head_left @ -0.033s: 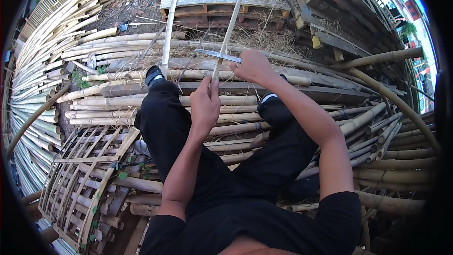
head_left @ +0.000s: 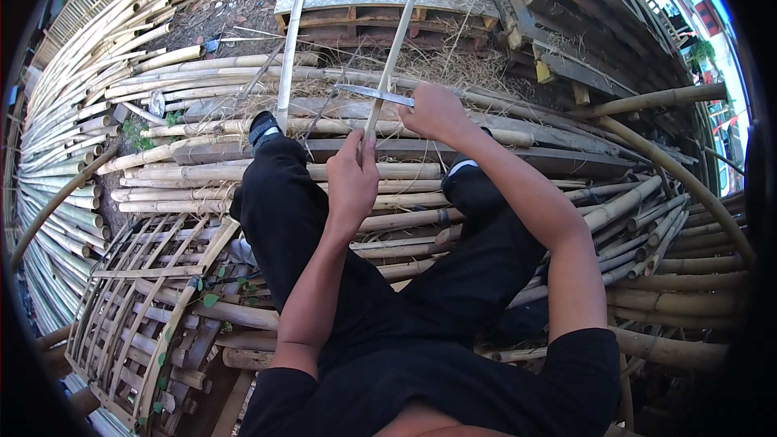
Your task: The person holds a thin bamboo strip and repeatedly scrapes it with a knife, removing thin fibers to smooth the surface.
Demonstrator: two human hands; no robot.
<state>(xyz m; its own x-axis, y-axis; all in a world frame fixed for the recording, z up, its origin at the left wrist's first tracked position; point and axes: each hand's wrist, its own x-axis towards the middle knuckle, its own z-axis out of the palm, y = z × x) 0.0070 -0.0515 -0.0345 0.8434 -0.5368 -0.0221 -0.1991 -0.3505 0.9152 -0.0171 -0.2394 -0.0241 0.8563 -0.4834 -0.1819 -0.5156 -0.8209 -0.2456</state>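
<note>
A long, pale bamboo strip [head_left: 399, 36] slants up and away from my left hand [head_left: 352, 174], whose fingers grip its near end. My right hand [head_left: 437, 113] is closed round the handle of a knife [head_left: 374, 93]; the handle itself is mostly covered by the fingers. The blade points left and lies across the strip, touching it a little beyond my left fingertips. A second flat bamboo strip [head_left: 290, 57] stands by my left shoe, leaning away towards the pallets.
Bamboo poles [head_left: 194, 129] lie in rows under and around my feet. Stacked wooden pallets [head_left: 380, 4] stand ahead, with more timber [head_left: 583, 48] at the right. A woven bamboo lattice [head_left: 146, 299] sits at my lower left, and a curved pole [head_left: 680, 170] arches on the right.
Almost nothing differs. Both hands, the knife and the strip keep practically the same places.
</note>
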